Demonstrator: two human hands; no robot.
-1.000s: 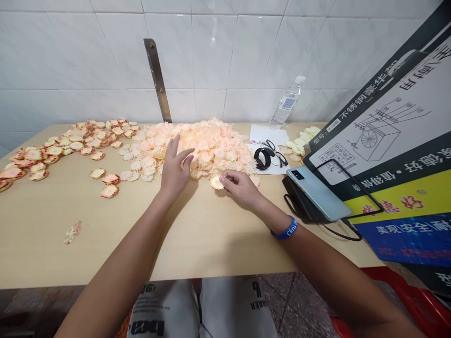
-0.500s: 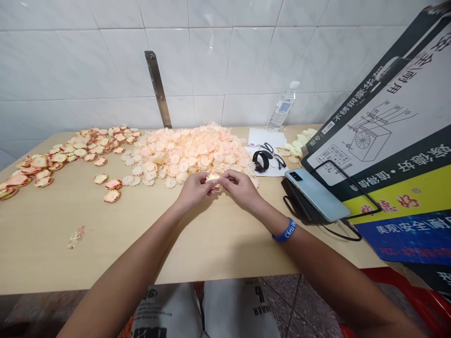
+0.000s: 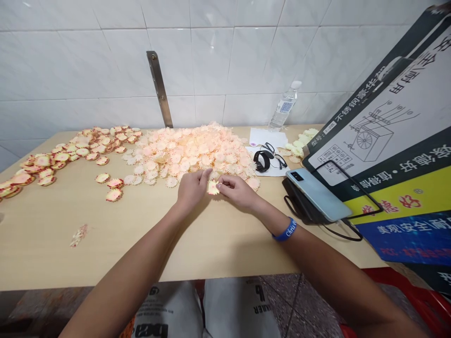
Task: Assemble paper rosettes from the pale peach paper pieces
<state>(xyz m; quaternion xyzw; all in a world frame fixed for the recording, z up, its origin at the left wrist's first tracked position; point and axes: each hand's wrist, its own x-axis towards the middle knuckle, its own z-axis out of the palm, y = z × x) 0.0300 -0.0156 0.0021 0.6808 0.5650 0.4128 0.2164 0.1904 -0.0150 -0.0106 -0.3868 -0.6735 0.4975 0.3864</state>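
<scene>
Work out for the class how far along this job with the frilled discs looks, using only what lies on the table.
Apparently done: the red-edged rosettes spread across the left side. In hand: one pale frilled disc, pinched by the right hand, with the left hand beside it. Left: the much larger heap of pale discs, so the job looks at an early stage.

The back is closed by a wall faced with large white glazed tiles [image 3: 211, 61], on which a soft glare is reflected near the top. A narrow metal strip [image 3: 159, 89] is bolted to the tiles, slightly slanted, its foot meeting the far edge of a pale wood bench [image 3: 225, 249]. Below the near edge, a speckled terrazzo floor [image 3: 310, 305] crossed by a dark joint is seen, and a red plastic stool [image 3: 416, 300] is placed by the near right corner. Printed boards [image 3: 380, 141] are leaned along the bench's right end.
</scene>
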